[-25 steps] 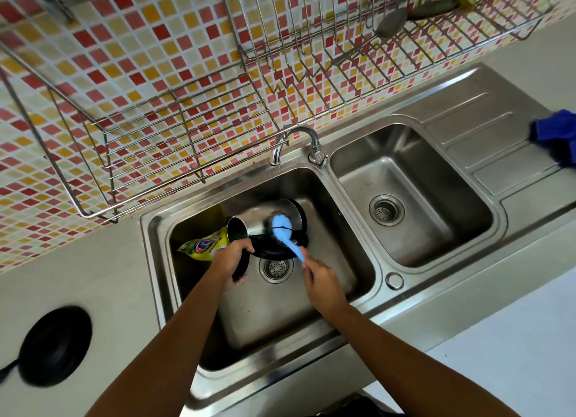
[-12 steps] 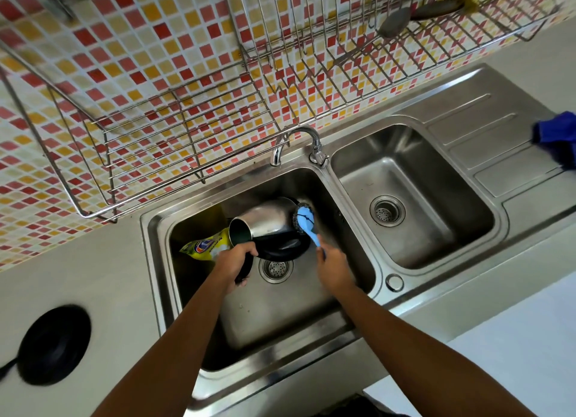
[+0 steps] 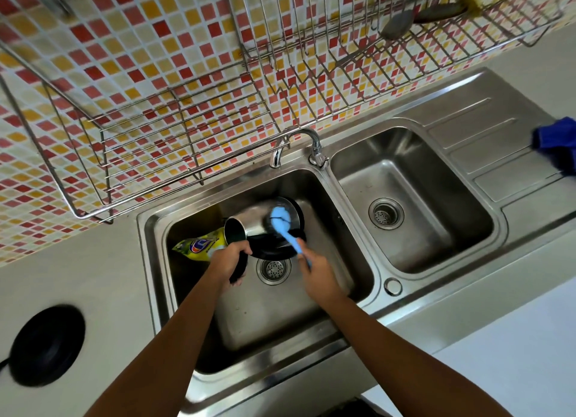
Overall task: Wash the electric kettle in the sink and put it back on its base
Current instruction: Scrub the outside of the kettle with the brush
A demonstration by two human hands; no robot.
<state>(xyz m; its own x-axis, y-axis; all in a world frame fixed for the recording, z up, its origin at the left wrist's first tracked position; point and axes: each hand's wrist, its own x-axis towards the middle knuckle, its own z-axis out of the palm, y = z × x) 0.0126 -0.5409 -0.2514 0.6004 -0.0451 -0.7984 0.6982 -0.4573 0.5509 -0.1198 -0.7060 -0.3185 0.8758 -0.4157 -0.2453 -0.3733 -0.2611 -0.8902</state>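
The steel electric kettle (image 3: 254, 221) lies on its side in the left basin of the sink (image 3: 367, 279), its open mouth toward the left and its black bottom toward the right. My left hand (image 3: 229, 259) grips its black handle. My right hand (image 3: 316, 268) holds a light blue dish brush (image 3: 282, 218) whose head presses on the kettle's body near the bottom rim. The round black kettle base (image 3: 46, 345) sits on the counter at the far left.
A yellow detergent pouch (image 3: 202, 245) lies in the left basin beside the kettle. The tap (image 3: 299, 146) arches over the basin's back edge. A wire dish rack (image 3: 174, 129) hangs on the tiled wall. A blue cloth (image 3: 556, 143) lies on the draining board.
The brush head slid right along the kettle toward its bottom, then back left onto the body. My left hand has kept hold of the handle.
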